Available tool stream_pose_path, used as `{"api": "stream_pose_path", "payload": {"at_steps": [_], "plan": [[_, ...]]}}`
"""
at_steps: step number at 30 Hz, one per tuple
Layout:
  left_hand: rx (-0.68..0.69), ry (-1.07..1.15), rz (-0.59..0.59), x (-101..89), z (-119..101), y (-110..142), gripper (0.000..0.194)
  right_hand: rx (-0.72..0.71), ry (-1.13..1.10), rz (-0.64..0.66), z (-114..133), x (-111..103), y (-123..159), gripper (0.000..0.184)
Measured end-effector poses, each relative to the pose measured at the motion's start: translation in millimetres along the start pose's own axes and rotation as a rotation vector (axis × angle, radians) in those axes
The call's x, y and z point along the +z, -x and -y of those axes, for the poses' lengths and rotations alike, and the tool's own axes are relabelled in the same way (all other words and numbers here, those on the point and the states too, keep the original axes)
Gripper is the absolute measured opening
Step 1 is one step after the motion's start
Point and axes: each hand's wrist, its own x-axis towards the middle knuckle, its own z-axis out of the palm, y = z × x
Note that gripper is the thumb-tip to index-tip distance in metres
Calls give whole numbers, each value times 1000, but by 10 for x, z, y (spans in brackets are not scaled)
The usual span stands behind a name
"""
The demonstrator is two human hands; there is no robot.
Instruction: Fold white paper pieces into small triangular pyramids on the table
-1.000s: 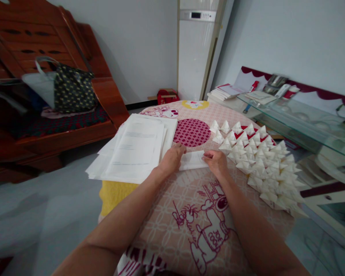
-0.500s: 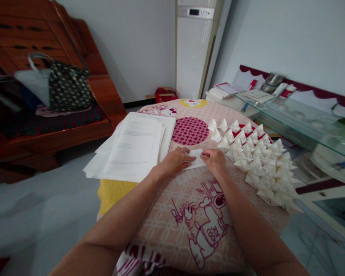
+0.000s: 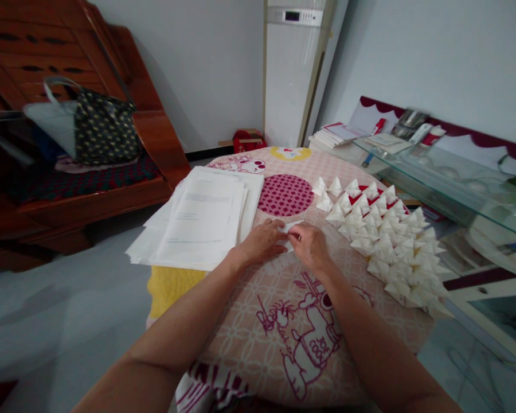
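Note:
A small folded sheet of white paper (image 3: 289,228) lies on the tablecloth between my hands, mostly hidden by them. My left hand (image 3: 264,241) rests over its left part with the fingers stretched out, pressing it down. The fingers of my right hand (image 3: 308,244) are pinched on the paper's right end, close to my left fingertips. Left of my hands is a stack of white sheets (image 3: 200,221) with faint printed lines. Many pointed folded-paper pieces (image 3: 382,235) stand in rows to the right of my right hand.
A patterned pink cloth (image 3: 258,344) covers the round table, with a yellow cloth (image 3: 172,287) under the stack. A glass shelf (image 3: 447,178) stands beyond the folded pieces. On the left is a wooden bench (image 3: 155,137) with a dark patterned bag (image 3: 105,129).
My right hand has moved left, bringing the paper's right end over towards my left hand. My left hand has slid slightly over the paper, so less of it shows.

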Motion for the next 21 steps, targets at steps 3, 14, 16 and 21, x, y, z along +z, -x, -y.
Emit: {"api": "stream_pose_path", "payload": {"at_steps": [3,14,16,21], "plan": [[-5,12,-14,4,6,-2,33,117,-32,135,30,21,11,16],[-18,8,-40,19,15,-6,32,251,-57,303,42,-54,17,11],[-23,5,-34,19,17,-4,34,262,-59,324,26,-68,9,11],[-30,12,-26,29,27,-10,47,281,-35,335,-99,-110,-10,9]]}}
